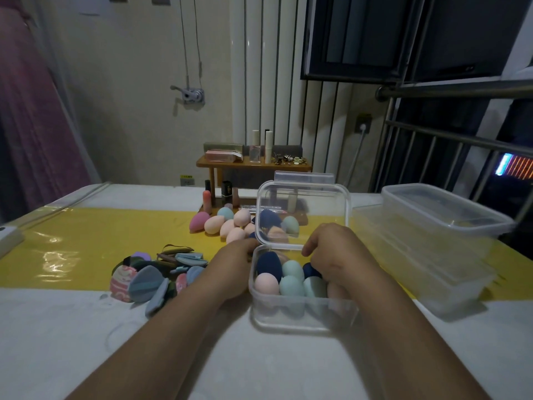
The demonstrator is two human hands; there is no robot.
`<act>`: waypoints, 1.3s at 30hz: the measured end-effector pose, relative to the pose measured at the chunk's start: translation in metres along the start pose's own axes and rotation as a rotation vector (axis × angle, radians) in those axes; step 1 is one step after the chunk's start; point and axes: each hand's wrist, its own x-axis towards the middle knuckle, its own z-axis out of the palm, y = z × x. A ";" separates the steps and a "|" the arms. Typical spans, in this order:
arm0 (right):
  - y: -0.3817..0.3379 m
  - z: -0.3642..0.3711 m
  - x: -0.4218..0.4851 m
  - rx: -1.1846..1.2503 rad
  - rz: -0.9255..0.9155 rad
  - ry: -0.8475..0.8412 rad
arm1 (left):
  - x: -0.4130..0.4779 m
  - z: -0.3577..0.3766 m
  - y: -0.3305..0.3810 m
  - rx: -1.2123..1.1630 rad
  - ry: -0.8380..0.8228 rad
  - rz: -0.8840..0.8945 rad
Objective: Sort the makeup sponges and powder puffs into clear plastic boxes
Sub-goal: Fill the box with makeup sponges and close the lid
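A small clear box (302, 313) stands on the table before me with its hinged lid (302, 197) upright. Inside lie several egg-shaped sponges: a pink one (266, 282), a navy one (269, 265) and teal ones (292, 285). My left hand (236, 264) grips the box's left wall near the back corner. My right hand (334, 255) reaches into the box from the right, its fingers curled down over a second navy sponge (310, 269). Loose pink, peach and blue sponges (227, 226) lie behind the box. A heap of flat powder puffs (150, 275) lies to the left.
Two larger clear plastic boxes (432, 243) are stacked at the right of the table. A wooden cosmetics shelf (253, 164) with bottles stands at the back. A white device (8, 238) sits at the left edge. A yellow strip (72, 249) crosses the white tabletop.
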 end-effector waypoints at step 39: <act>-0.008 0.015 -0.007 0.468 -0.423 0.217 | -0.024 -0.038 0.026 -0.384 0.266 -0.095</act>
